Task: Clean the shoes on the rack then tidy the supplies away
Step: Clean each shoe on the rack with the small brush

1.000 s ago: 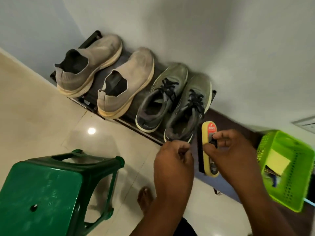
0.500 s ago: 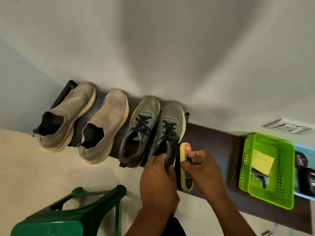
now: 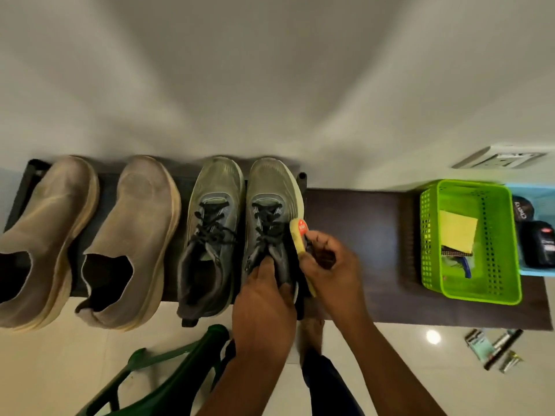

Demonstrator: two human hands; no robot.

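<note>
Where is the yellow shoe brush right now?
In the head view, the yellow shoe brush is right of centre, held in the right hand against the outer side of the rightmost grey sneaker on the rack.

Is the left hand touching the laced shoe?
Touching. The head view shows the left hand gripping the heel collar of the rightmost laced shoe.

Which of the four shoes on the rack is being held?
The rightmost grey-green laced shoe; the left hand grips its heel, the other three stand untouched.
</note>
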